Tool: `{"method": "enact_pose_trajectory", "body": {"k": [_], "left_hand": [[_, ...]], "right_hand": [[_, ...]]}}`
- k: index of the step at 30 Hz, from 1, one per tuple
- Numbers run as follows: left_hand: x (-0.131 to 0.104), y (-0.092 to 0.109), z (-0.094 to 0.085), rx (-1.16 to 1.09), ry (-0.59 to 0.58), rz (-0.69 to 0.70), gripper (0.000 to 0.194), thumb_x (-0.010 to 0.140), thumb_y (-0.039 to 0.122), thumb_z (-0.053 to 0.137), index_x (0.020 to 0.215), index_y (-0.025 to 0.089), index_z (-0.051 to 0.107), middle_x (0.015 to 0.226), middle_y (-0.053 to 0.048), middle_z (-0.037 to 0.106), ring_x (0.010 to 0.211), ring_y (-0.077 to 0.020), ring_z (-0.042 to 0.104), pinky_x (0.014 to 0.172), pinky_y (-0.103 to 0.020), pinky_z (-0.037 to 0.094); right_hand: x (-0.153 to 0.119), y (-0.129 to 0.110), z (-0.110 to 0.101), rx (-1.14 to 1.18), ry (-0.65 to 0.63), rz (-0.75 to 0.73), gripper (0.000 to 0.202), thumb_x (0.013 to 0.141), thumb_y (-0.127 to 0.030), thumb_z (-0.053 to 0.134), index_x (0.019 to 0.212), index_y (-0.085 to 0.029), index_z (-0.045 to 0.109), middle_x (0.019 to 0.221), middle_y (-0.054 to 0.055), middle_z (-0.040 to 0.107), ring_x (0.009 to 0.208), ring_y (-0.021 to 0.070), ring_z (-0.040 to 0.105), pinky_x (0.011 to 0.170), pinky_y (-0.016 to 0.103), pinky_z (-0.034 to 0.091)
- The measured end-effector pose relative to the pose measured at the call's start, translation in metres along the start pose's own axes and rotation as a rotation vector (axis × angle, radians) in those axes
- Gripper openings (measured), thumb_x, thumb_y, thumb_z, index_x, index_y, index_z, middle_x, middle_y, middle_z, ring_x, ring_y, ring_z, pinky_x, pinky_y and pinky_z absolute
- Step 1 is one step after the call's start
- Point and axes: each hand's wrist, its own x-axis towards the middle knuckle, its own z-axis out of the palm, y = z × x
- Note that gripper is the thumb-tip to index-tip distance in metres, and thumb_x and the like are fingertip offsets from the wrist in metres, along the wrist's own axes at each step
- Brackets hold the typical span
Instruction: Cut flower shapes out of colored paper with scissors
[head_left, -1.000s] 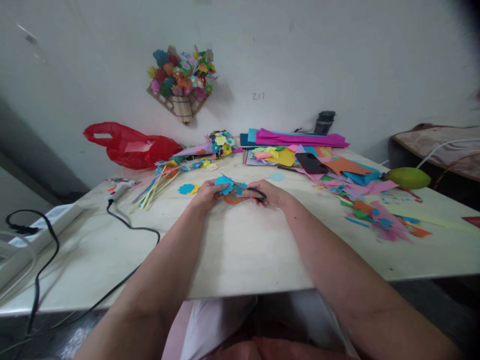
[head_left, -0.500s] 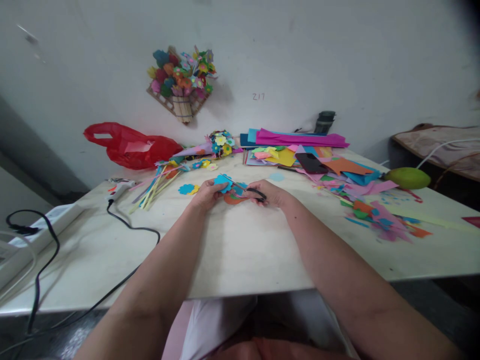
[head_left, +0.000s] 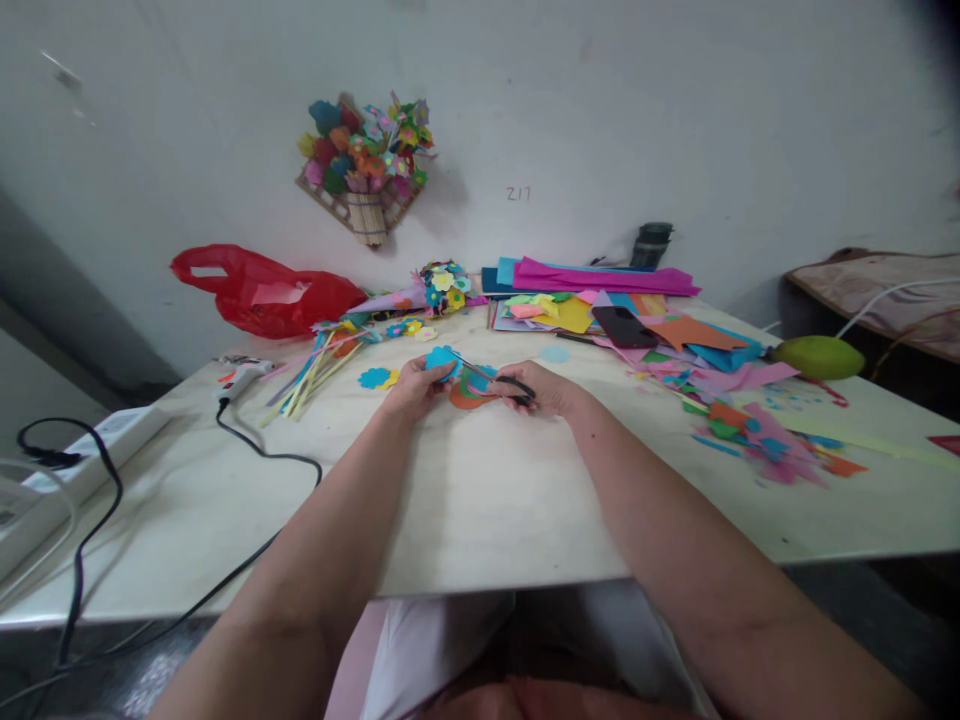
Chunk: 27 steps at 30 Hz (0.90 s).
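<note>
Between thumb and fingers, my left hand (head_left: 420, 388) pinches a blue scalloped paper flower (head_left: 442, 362). My right hand (head_left: 541, 388) is closed round the black handles of a pair of scissors (head_left: 514, 388), whose blades point left and reach the edge of the blue paper. Under the blades, an orange paper piece (head_left: 466, 398) lies on the table, with more blue paper beside it. Just left of my left hand rests another blue paper flower (head_left: 374, 378) next to a yellow one (head_left: 392, 379).
Paper strips (head_left: 319, 375), a red plastic bag (head_left: 262, 290) and a glue gun (head_left: 244, 378) with its cord lie to the left. On the right are a phone (head_left: 624, 327), paper scraps (head_left: 780, 440) and a green fruit (head_left: 817, 357). Stacked coloured paper (head_left: 600, 277) lies along the wall.
The blue paper flower in my left hand has tilted or shifted slightly up and left against the scissor blades. Both hands keep nearly the same place and hold.
</note>
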Motion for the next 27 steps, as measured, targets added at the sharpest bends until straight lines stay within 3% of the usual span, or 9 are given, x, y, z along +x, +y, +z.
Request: {"method": "enact_pose_trajectory", "body": {"k": [10, 27], "left_hand": [[0.0028, -0.0053, -0.0054, -0.015, 0.027, -0.002, 0.024, 0.054, 0.022, 0.076, 0.072, 0.013, 0.064, 0.071, -0.003, 0.064, 0.06, -0.0116, 0.059, 0.062, -0.026, 0.05], [0.0062, -0.0085, -0.0079, -0.034, -0.004, -0.012, 0.026, 0.057, 0.024, 0.076, 0.076, 0.011, 0.064, 0.076, -0.005, 0.065, 0.063, -0.0124, 0.061, 0.065, -0.027, 0.052]], "right_hand": [[0.0025, 0.004, -0.001, -0.04, -0.008, -0.064, 0.03, 0.077, -0.043, 0.056, 0.071, -0.013, 0.053, 0.051, -0.001, 0.055, 0.034, 0.0044, 0.045, 0.03, 0.016, 0.024], [0.0054, 0.0011, 0.0061, -0.039, 0.076, -0.053, 0.031, 0.075, -0.043, 0.061, 0.068, -0.014, 0.051, 0.05, -0.002, 0.055, 0.034, 0.0056, 0.049, 0.027, 0.015, 0.023]]}}
